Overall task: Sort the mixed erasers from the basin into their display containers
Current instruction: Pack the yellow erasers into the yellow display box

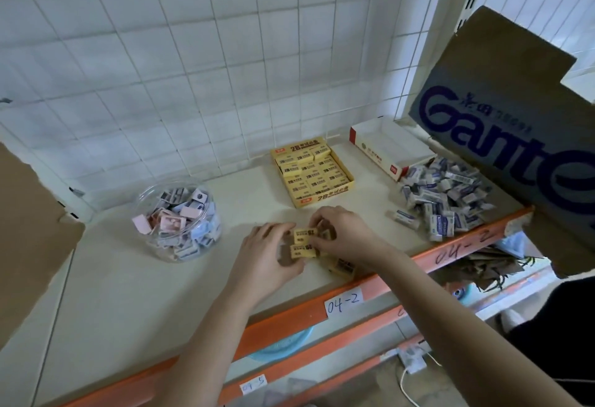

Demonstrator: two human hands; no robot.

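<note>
Yellow erasers (304,242): small batch on the shelf (161,294), just in front of the yellow box (325,197).
Hands: left hand (267,255) and right hand (341,233) close together, fingers curled round the batch.
Box risk: looks nearly full, so a forced batch could buckle and scatter.
Edge risk: loose eraser (341,266) under the right wrist could get swept off.

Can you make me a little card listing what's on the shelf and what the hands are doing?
left hand: holds the loose yellow erasers on the shelf
right hand: pinches the same erasers
yellow box: behind the hands, nearly full of matching erasers
clear jar: on the left, holds small pink and blue pieces
white-and-blue pile: heaped on the right
white box: back right, looks empty
</note>
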